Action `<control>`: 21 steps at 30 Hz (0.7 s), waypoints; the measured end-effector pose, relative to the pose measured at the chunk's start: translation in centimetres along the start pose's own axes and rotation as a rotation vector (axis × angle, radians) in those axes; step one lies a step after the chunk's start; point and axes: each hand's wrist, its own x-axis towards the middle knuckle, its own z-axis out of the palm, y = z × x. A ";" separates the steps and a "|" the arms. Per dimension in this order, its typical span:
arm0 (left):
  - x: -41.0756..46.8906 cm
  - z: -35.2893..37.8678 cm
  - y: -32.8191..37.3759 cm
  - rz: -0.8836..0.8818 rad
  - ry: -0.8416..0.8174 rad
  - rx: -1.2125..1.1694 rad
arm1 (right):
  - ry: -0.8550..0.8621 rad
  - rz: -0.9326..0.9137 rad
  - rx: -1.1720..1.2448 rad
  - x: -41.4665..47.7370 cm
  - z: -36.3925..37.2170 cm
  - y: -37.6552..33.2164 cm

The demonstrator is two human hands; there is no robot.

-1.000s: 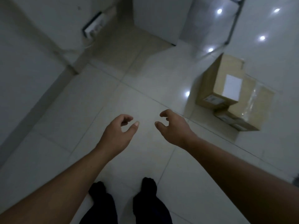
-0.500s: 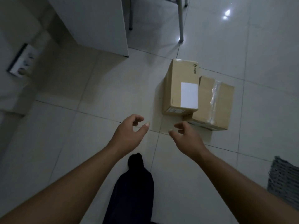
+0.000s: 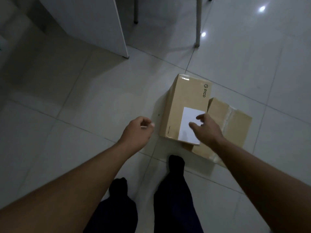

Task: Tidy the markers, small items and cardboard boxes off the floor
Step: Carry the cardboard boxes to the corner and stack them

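The right hand [image 3: 207,130] is hovering with fingers apart and empty over the near end of the brown rectangular cardboard box [image 3: 185,101], whose long axis is running away from the person. The left hand [image 3: 137,132], loosely curled and empty, is hanging just off its left side. The box is lying on the grey tiled floor [image 3: 84,106], bearing a blank white label [image 3: 187,118] and the print "PICO", and is touching a taped brown cardboard box [image 3: 235,125] on its right.

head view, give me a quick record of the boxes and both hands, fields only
tall box: on tiled floor, white label and PICO print on top
taped box: on floor, against the tall box's right side
right hand: over the label, fingers loosely spread, gripping nothing
left hand: left of the tall box, loosely curled, empty
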 end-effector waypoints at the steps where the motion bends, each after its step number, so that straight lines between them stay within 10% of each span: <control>1: 1.0 1.2 0.2 -0.046 0.010 -0.028 | -0.009 -0.019 -0.028 2.1 -0.4 0.0; 8: 5.7 9.8 -1.1 -0.459 0.102 -0.245 | -0.010 -0.152 -0.125 13.9 -1.9 -0.4; 13: 7.1 14.6 -2.4 -0.845 -0.121 -0.659 | -0.042 -0.233 -0.309 19.4 -1.2 -0.3; 21: 10.2 17.3 -2.6 -0.857 0.030 -1.013 | -0.028 -0.298 -0.433 21.9 -1.1 -0.4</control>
